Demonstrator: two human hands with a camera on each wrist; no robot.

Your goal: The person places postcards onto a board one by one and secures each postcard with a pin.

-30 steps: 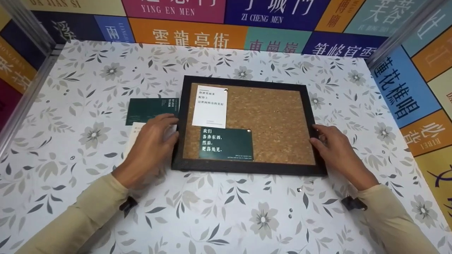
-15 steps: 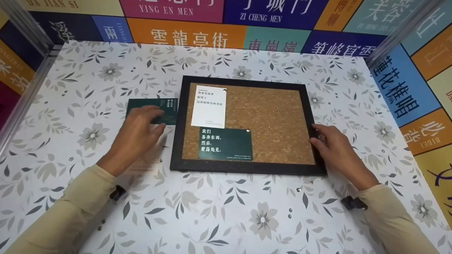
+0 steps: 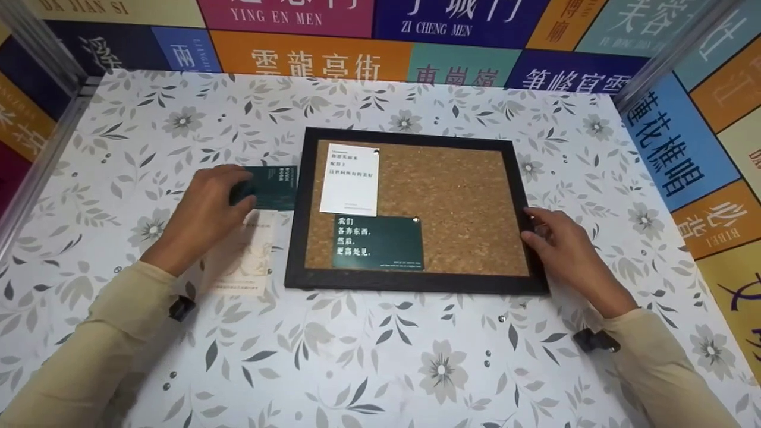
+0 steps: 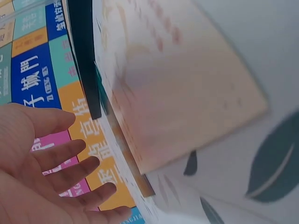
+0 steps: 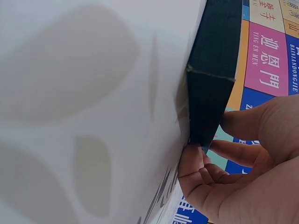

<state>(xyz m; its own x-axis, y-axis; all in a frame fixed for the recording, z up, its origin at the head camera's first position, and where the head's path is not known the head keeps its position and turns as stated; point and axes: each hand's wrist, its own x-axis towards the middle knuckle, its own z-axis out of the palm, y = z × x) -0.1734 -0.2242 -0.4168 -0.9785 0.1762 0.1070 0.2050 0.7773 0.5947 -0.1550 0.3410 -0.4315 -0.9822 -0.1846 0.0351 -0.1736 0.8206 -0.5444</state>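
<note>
A cork board [image 3: 464,202] in a black frame lies on the table in the head view. Pinned to it by one corner each are a white card [image 3: 349,190] and a dark green card [image 3: 386,255], both with printed characters. My right hand [image 3: 565,255] grips the frame's right edge, thumb and fingers around its side in the right wrist view. My left hand [image 3: 205,208] hovers at the left end of a loose dark green card [image 3: 274,187], its fingers spread and holding nothing in the left wrist view. Below that card lies a cream card [image 3: 250,261], partly behind the hand.
Small metallic pins [image 3: 488,358] are scattered on the flower-patterned tabletop [image 3: 357,356], with one pin [image 3: 502,319] near the board's lower right. Colourful panels [image 3: 309,53] with large characters stand along the back and sides.
My left hand has let go of the frame's left edge and moved left over the loose green card, uncovering the cream card. The right hand stays on the frame.
</note>
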